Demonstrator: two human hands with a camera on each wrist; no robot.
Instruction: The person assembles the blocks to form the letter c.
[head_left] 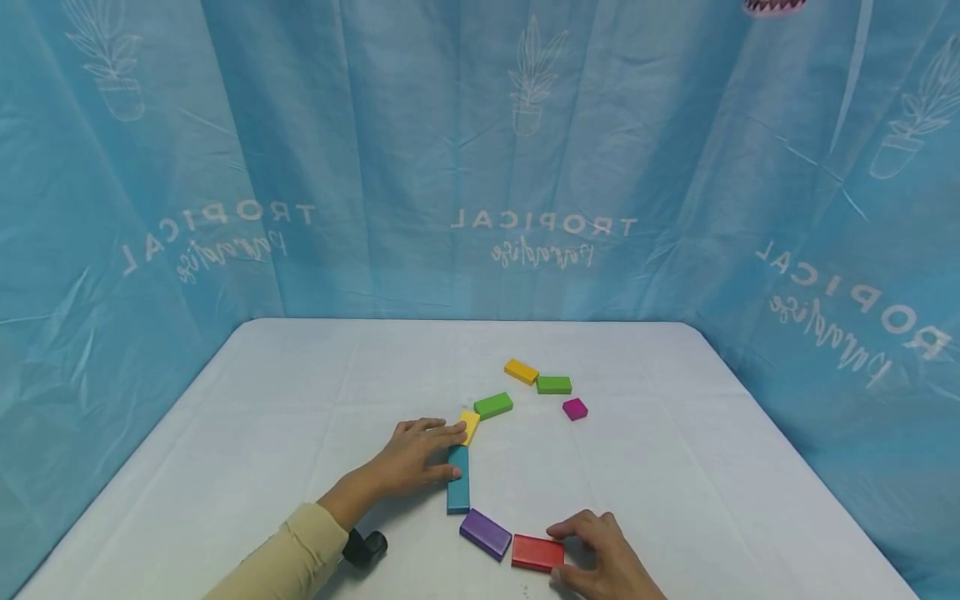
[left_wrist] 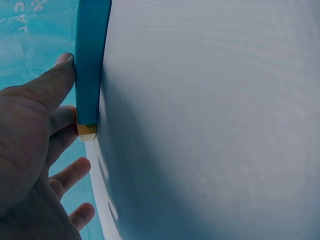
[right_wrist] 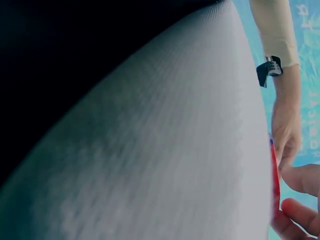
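Thumb near the blue block point(head_left: 458, 481) and fingertips on the yellow block point(head_left: 470, 425), my left hand point(head_left: 422, 457) reaches in from the left with its fingers spread. In the left wrist view the thumb tip lies right along the long blue block point(left_wrist: 91, 65), and the yellow block point(left_wrist: 87, 131) shows past its end. My right hand point(head_left: 600, 557) pinches the right end of the red block point(head_left: 537, 552) between thumb and index finger. Left of the red block a purple block point(head_left: 486, 534) lies slanted, close to the blue block's near end.
The blocks lie in a curve on a white-covered table point(head_left: 300, 375). Farther along are a green block point(head_left: 493, 406), an orange-yellow block point(head_left: 521, 371), a second green block point(head_left: 554, 385) and a magenta block point(head_left: 575, 409). Blue printed curtain point(head_left: 420, 125) encloses the back and sides.
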